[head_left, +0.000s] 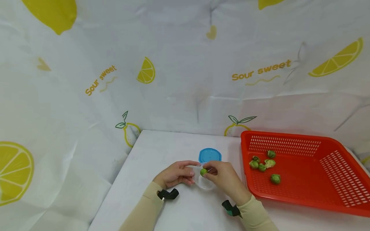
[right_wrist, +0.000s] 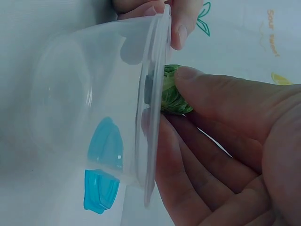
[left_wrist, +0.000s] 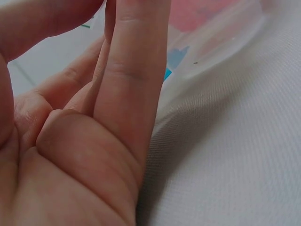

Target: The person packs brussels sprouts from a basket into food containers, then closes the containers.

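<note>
the right hand (head_left: 225, 175) has a green sprout (head_left: 203, 172) pinched between its thumb and fingertips, holding it right at the mouth of a clear tub (head_left: 206, 183). the left hand (head_left: 177, 173) is clamped on that tub too, thumb and fingers on its rim at about nine o'clock, while the right hand comes over it from about two. from where i stand, the tub's open side faces up towards the person (whether its base touches the table (head_left: 153, 150) i can't tell).

beyond the tub, at twelve o'clock, a blue lid (head_left: 209, 154) lies on the table. in the right wrist view the lid shows partly through the tub's cloudy wall, and the sprout sits just behind the rim, its leaves plain to see.

over at three o'clock there's a big red basket (head_left: 306, 183) with slotted walls. six more sprouts lie in it, all towards its nine o'clock end: four bunched close together, one of them paler (head_left: 270, 163), another (head_left: 271, 154) off at about ten, and the last (head_left: 275, 178) on its own nearer the person.

both arms wear beige sleeves (head_left: 147, 205), with a black device (head_left: 167, 194) at each wrist. behind it all hangs a white cloth (head_left: 179, 106) printed with lemons and the words "sour sweet".
</note>
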Tool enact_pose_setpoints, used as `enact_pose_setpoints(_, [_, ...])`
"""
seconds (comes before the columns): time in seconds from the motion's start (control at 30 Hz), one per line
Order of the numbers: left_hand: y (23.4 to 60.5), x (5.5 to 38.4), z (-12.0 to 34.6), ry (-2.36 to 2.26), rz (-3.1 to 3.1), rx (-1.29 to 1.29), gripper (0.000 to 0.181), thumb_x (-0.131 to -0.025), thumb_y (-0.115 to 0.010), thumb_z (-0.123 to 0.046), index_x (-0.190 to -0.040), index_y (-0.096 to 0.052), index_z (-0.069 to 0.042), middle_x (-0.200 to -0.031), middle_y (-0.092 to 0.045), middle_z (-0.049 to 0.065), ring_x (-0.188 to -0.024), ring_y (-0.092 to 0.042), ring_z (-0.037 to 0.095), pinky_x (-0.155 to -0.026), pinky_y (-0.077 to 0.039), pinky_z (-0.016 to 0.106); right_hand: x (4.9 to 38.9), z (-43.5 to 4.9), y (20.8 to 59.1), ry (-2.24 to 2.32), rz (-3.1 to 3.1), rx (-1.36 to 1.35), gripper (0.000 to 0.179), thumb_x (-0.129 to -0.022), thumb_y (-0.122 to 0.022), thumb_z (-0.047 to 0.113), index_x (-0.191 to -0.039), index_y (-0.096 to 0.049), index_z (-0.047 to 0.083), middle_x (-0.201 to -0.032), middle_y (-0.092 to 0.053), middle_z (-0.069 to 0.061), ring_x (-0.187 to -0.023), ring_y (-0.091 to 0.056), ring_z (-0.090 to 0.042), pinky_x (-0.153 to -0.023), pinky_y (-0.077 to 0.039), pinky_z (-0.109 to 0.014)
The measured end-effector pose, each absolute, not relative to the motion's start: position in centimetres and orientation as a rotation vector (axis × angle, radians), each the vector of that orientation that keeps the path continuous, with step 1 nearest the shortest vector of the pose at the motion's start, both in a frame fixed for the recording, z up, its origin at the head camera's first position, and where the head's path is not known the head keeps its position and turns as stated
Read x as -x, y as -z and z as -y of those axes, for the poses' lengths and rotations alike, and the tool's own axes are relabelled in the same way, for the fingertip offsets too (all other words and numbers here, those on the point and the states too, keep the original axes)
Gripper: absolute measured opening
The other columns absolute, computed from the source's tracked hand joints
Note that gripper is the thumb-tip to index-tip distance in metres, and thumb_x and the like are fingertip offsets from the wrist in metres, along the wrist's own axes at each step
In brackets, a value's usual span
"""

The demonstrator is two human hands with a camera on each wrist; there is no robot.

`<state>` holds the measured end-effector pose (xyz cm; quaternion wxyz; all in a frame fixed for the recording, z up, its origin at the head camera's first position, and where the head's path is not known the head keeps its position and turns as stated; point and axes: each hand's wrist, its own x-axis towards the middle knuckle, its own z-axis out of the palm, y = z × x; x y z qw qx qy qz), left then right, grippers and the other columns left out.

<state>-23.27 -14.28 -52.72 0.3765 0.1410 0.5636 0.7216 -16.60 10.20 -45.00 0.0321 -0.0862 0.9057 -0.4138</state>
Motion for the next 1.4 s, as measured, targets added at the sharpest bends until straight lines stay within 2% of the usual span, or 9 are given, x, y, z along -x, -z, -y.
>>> enact_pose_setpoints(0.23, [52.7, 23.2, 14.3, -1.845, -1.446, -0.346, 0.056, -0.103, -0.067, -0.004, -0.158, -0.052, -0.004, -0.112, -0.071, 0.009, -0.078, -0.078, 0.012, -0.078, -0.068, 0.026, 16.4, -10.1, 45.1, 1.198, -2.772, 0.334, 0.023, -0.089, -0.09, 0.013, -0.11, -0.082, 0.015, -0.1, -0.08, 0.004, -0.087, -0.072, -0.01, -0.081, -0.069, -0.034])
enact_pose_setpoints(0.47, [52.9, 23.3, 14.2, -1.842, -1.465, -0.354, 0.054, -0.105, -0.064, -0.004, -0.157, -0.053, -0.004, -0.091, -0.074, 0.003, -0.077, -0.078, 0.012, -0.078, -0.068, 0.027, 16.3, -10.1, 45.3, 1.172, -2.736, 0.346, 0.021, -0.089, -0.089, 0.013, -0.109, -0.082, 0.012, -0.099, -0.081, 0.001, -0.086, -0.072, -0.011, -0.078, -0.069, -0.033])
enact_pose_setpoints(0.57, [53.0, 23.3, 14.2, -1.837, -1.461, -0.363, 0.054, -0.105, -0.063, -0.004, -0.158, -0.052, -0.004, -0.089, -0.075, 0.002, -0.078, -0.079, 0.013, -0.078, -0.068, 0.027, 16.3, -10.1, 45.3, 1.168, -2.731, 0.331, 0.023, -0.09, -0.089, 0.012, -0.111, -0.082, 0.01, -0.101, -0.081, -0.001, -0.086, -0.073, -0.012, -0.078, -0.069, -0.034])
enact_pose_setpoints(0.8, [52.9, 23.3, 14.2, -1.84, -1.456, -0.362, 0.053, -0.105, -0.064, -0.003, -0.157, -0.052, -0.003, -0.089, -0.074, 0.003, -0.08, -0.079, 0.013, -0.079, -0.068, 0.027, 16.1, -10.1, 45.1, 1.165, -2.735, 0.327, 0.023, -0.09, -0.088, 0.013, -0.112, -0.082, 0.011, -0.1, -0.08, 0.003, -0.086, -0.072, -0.01, -0.078, -0.069, -0.035])
enact_pose_setpoints(0.9, [53.1, 23.2, 14.3, -1.841, -1.462, -0.347, 0.053, -0.104, -0.065, -0.004, -0.156, -0.053, -0.004, -0.099, -0.073, 0.006, -0.081, -0.08, 0.014, -0.078, -0.068, 0.026, 15.8, -10.4, 44.6, 1.185, -2.721, 0.34, 0.023, -0.091, -0.088, 0.016, -0.113, -0.082, 0.013, -0.102, -0.08, 0.004, -0.088, -0.073, -0.011, -0.08, -0.069, -0.035])
enact_pose_setpoints(1.03, [53.1, 23.0, 14.2, -1.839, -1.463, -0.341, 0.054, -0.104, -0.067, -0.006, -0.156, -0.054, -0.005, -0.117, -0.069, 0.011, -0.083, -0.08, 0.015, -0.079, -0.068, 0.025, 14.9, -11.9, 43.0, 1.213, -2.691, 0.366, 0.024, -0.093, -0.086, 0.019, -0.116, -0.081, 0.015, -0.108, -0.08, 0.002, -0.092, -0.073, -0.011, -0.083, -0.069, -0.035])
enact_pose_setpoints(1.1, [53.1, 22.9, 14.1, -1.841, -1.464, -0.338, 0.054, -0.104, -0.068, -0.006, -0.156, -0.054, -0.005, -0.118, -0.069, 0.012, -0.083, -0.08, 0.015, -0.08, -0.068, 0.026, 14.5, -13.3, 41.6, 1.207, -2.698, 0.389, 0.025, -0.094, -0.086, 0.02, -0.117, -0.081, 0.017, -0.11, -0.08, 0.002, -0.093, -0.072, -0.01, -0.083, -0.068, -0.033])
enact_pose_setpoints(1.27, [53.1, 22.9, 14.2, -1.848, -1.466, -0.349, 0.055, -0.103, -0.068, -0.006, -0.156, -0.054, -0.005, -0.101, -0.073, 0.007, -0.082, -0.08, 0.015, -0.08, -0.068, 0.027, 14.1, -17.9, 37.3, 1.147, -2.786, 0.447, 0.024, -0.094, -0.086, 0.026, -0.117, -0.081, 0.023, -0.11, -0.08, 0.005, -0.095, -0.073, -0.009, -0.082, -0.065, -0.024])
enact_pose_setpoints(1.4, [53.1, 22.9, 14.3, -1.851, -1.464, -0.36, 0.054, -0.104, -0.067, -0.006, -0.157, -0.053, -0.005, -0.092, -0.075, 0.003, -0.082, -0.079, 0.015, -0.08, -0.068, 0.027, 15.2, -22.4, 34.8, 1.045, -2.866, 0.431, 0.027, -0.095, -0.085, 0.032, -0.12, -0.08, 0.025, -0.114, -0.08, 0.005, -0.101, -0.075, -0.012, -0.083, -0.063, -0.02])
